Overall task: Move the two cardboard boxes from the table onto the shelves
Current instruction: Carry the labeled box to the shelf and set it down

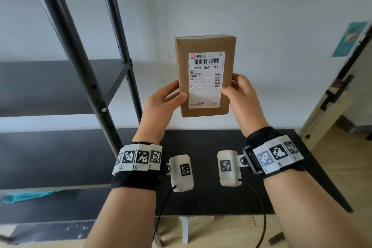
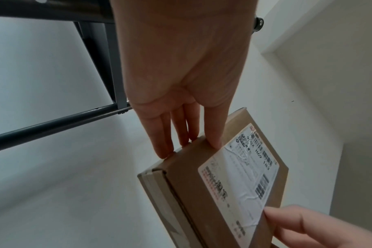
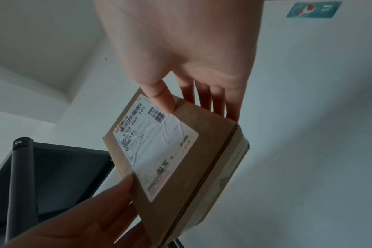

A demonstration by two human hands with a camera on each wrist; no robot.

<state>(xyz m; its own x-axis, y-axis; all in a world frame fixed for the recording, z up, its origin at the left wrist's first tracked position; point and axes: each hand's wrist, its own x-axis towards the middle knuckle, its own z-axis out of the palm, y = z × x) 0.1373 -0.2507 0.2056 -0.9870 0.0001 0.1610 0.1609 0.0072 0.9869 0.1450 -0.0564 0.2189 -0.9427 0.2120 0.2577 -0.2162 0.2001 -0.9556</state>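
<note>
Brown corrugated cardboard makes up the flat rectangular box (image 1: 204, 75) held upright in the air above the black table (image 1: 221, 197), its broad face with the white printed shipping label (image 1: 205, 79) turned toward the person. Both hands clamp it from opposite sides near its lower half: the left hand (image 1: 161, 104) has its thumb pressed on the front face beside the label while its fingers (image 2: 170, 134) run along the left edge and behind, and the right hand (image 1: 241, 94) mirrors this, thumb on the label's right margin and fingers (image 3: 219, 100) wrapped behind the right edge. In the left wrist view the box's taped narrow side (image 2: 170, 201) shows, with the thumb tip resting at the corner of the label. The right wrist view shows the same grip from the other side, the thumb pinching the front face against the fingers behind. To the left stands the dark grey metal shelving unit (image 1: 84, 78) with its tubular posts and flat dark boards; the box hangs to its right, clear of it and in front of the white wall (image 1: 261, 6). A teal poster (image 1: 350, 38) hangs on the wall at the far right. Each forearm wears a black wristband with white coded marker tiles (image 1: 138, 157), and a white camera pod (image 1: 181, 173) sits under each wrist.
</note>
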